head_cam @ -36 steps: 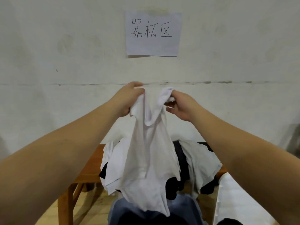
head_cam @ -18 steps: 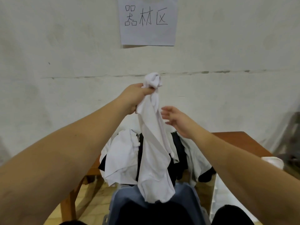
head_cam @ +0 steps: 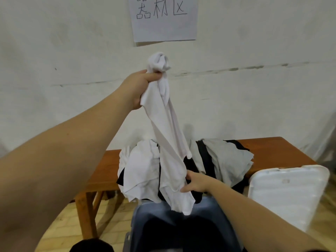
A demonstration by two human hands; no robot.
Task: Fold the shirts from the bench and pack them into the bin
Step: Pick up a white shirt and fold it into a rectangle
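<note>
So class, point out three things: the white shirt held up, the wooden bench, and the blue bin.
white shirt (head_cam: pixel 171 135): head view, middle of the hanging cloth.
wooden bench (head_cam: pixel 283 151): head view, bare top at the right.
blue bin (head_cam: pixel 143 213): head view, left rim.

This looks like a plain storage or equipment room rather than a home. A handwritten paper sign (head_cam: pixel 164 17) reading 器材区, "equipment area", is stuck to a bare, scuffed whitewashed wall (head_cam: pixel 254 42). A simple wooden bench (head_cam: pixel 276 148) stands against that wall on a floor of yellowish tiles (head_cam: pixel 60 222), with a white foam lid (head_cam: pixel 289 197) beside the bench's right end.
</note>
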